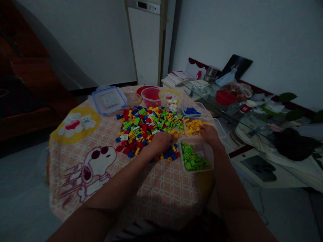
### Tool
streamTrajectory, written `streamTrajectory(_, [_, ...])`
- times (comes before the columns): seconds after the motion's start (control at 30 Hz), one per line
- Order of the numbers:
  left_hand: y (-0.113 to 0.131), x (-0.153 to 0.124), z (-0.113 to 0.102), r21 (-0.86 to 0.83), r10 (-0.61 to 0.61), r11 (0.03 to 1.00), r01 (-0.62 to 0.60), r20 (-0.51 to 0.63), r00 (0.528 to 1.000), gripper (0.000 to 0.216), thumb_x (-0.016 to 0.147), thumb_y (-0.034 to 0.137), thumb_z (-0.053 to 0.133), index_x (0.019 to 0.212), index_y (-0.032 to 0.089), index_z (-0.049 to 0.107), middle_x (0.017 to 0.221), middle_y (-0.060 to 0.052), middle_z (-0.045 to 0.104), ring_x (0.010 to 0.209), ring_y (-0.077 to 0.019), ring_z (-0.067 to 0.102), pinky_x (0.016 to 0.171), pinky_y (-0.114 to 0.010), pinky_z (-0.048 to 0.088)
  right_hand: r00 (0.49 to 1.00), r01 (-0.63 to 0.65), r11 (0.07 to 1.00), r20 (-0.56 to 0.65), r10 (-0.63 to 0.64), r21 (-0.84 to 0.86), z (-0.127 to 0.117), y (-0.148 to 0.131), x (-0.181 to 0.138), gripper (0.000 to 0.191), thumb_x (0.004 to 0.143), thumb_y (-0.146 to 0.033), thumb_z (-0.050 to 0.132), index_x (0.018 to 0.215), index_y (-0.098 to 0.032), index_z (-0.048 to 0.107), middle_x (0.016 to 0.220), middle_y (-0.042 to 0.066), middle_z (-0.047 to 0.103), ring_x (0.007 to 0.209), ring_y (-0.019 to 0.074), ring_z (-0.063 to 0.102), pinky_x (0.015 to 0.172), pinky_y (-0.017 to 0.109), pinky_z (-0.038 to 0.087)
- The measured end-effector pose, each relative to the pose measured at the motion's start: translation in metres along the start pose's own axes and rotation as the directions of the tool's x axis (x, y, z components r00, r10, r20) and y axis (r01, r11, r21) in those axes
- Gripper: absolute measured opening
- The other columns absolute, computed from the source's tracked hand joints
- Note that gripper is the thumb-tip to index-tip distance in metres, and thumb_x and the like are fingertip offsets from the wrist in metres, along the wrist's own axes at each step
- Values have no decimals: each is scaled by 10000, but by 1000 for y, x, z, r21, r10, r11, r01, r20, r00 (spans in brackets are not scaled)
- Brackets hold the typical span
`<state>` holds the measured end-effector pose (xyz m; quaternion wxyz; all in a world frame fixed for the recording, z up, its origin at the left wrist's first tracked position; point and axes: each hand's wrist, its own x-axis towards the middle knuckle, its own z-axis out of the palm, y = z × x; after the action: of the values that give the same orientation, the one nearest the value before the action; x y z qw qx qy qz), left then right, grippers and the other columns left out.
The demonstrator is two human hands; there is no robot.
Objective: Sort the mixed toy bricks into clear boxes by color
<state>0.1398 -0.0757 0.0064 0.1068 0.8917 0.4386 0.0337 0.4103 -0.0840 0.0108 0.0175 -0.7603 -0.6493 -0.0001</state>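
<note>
A heap of mixed toy building bricks [143, 127] in red, yellow, green, blue and white lies on the cloth-covered table. My left hand [163, 141] rests at the near right side of this heap, its fingers curled down among the bricks; what they hold, if anything, is hidden. Over the right end of a clear container of yellow bricks [193, 126] is my right hand [210, 133], with fingers drawn together and their contents too small to make out. Nearer me, green bricks [191, 158] fill part of another clear container [211, 158]. Blue bricks [191, 111] sit in a container farther back.
White bricks [172, 104] lie behind the heap, beside a round clear tub [151, 95]. A blue-rimmed lid [108, 100] is at the back left. On the right, a glass shelf [209, 97] carries papers, a red bowl [225, 97] and other clutter.
</note>
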Motion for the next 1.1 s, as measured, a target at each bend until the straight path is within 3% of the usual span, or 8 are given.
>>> streamTrajectory(0.13, [-7,-2,-4,30,49,998,-52,70,996,252,921,180,564,1028,200,790,948,-129,783,922,-285,739,773,-335,505,1000,11,1000,-4,-11,-4,1,1,1,351,979,-183,505,1216,-156,763,1285,141,757,1182,262,671,1004,331,474])
streamTrajectory(0.43, [-13,-2,-4,19,98,995,-100,75,992,198,893,221,632,975,244,811,951,-83,795,911,-260,731,732,-301,468,1000,30,1000,2,-30,-7,3,5,3,344,977,-190,513,1216,-153,757,1290,145,750,1165,256,668,977,321,469])
streamTrajectory(0.67, [-4,0,-2,63,-2,998,-1,43,999,206,901,199,621,960,188,818,916,-138,788,906,-299,739,751,-338,501,1000,-1,1000,-6,1,-13,2,2,2,347,979,-190,514,1213,-168,769,1284,133,757,1169,253,678,968,307,476])
streamTrajectory(0.83, [-12,4,2,-230,45,970,-81,-159,986,195,918,205,623,960,200,814,940,-82,802,864,-223,729,772,-287,501,1000,7,1000,-10,-7,2,4,3,2,366,973,-188,515,1246,-155,757,1298,136,754,1189,262,674,994,321,481])
streamTrajectory(1.0, [-17,6,6,-623,30,744,-242,-330,943,187,918,243,627,924,168,799,763,-10,752,691,-142,664,675,-228,482,1000,-2,1000,-8,1,-5,4,3,3,346,973,-194,521,1214,-167,767,1270,130,764,1188,258,674,994,316,483])
streamTrajectory(1.1, [-4,4,12,-696,57,643,-319,-372,926,197,924,250,632,974,161,800,800,-24,762,697,-140,666,667,-229,494,1000,4,1000,1,-4,-13,3,2,2,337,978,-193,516,1196,-164,772,1273,134,760,1186,260,675,992,320,485])
